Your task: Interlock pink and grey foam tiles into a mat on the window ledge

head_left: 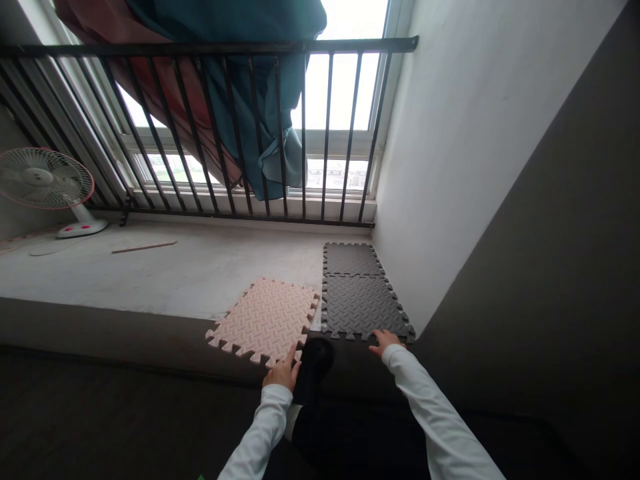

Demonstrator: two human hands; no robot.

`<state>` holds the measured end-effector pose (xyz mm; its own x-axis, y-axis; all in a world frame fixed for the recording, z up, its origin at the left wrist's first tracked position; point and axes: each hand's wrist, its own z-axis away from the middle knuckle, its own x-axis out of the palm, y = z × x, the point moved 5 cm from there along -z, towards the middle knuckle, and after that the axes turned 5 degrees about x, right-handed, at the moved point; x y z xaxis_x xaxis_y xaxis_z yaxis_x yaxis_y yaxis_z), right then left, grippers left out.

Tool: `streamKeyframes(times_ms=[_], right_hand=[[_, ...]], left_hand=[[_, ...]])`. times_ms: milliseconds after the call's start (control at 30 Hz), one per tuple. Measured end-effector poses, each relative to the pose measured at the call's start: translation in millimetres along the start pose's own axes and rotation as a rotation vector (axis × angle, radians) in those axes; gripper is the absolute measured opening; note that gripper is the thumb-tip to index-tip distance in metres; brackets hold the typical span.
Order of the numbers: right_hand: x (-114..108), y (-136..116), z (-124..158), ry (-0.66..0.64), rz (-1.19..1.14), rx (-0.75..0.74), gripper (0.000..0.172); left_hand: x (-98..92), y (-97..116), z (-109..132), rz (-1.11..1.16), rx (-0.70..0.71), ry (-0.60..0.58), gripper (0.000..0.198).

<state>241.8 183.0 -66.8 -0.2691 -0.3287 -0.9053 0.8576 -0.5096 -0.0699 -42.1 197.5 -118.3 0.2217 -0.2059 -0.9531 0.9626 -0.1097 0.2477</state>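
Observation:
A pink foam puzzle mat [265,320] lies on the raised concrete ledge, loose and at a slight angle. To its right lie two dark grey foam mats [357,297], joined together and running toward the window railing. My left hand [283,372] touches the near edge of the pink mat, its fingers together on the mat's toothed border. My right hand [386,341] rests on the near edge of the closer grey mat, fingers spread. Both arms wear white sleeves. My dark-clad knee [315,360] sits between the hands.
A black metal railing [250,133] stands before the window, with teal and red cloth [235,80] hung over it. At far left a white fan [47,187] rests on the ledge, a thin stick [144,247] beside it. A white wall [475,167] closes the right side.

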Motion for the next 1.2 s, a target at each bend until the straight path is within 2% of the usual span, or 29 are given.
streamKeyframes(times_ms=[267, 467, 600, 733, 900, 1200], right_hand=[[0, -1, 1, -0.009, 0.016, -0.004, 0.045], [1, -3, 2, -0.024, 0.035, -0.007, 0.045], [3, -4, 2, -0.031, 0.057, -0.013, 0.046], [3, -3, 1, -0.032, 0.07, -0.014, 0.047], [2, 0, 1, -0.038, 0.066, -0.012, 0.05], [2, 3, 1, -0.06, 0.049, 0.001, 0.053]], left_hand=[[-5.0, 1, 3, 0.012, -0.033, 0.036, 0.048], [-2.1, 1, 5, 0.082, -0.142, 0.098, 0.064], [2.7, 2, 5, 0.127, -0.212, 0.111, 0.059], [2.9, 0, 4, 0.135, -0.198, 0.113, 0.056], [-3.7, -15, -2, 0.106, -0.207, 0.134, 0.056], [-21.7, -56, -26, 0.038, -0.233, 0.152, 0.057]])
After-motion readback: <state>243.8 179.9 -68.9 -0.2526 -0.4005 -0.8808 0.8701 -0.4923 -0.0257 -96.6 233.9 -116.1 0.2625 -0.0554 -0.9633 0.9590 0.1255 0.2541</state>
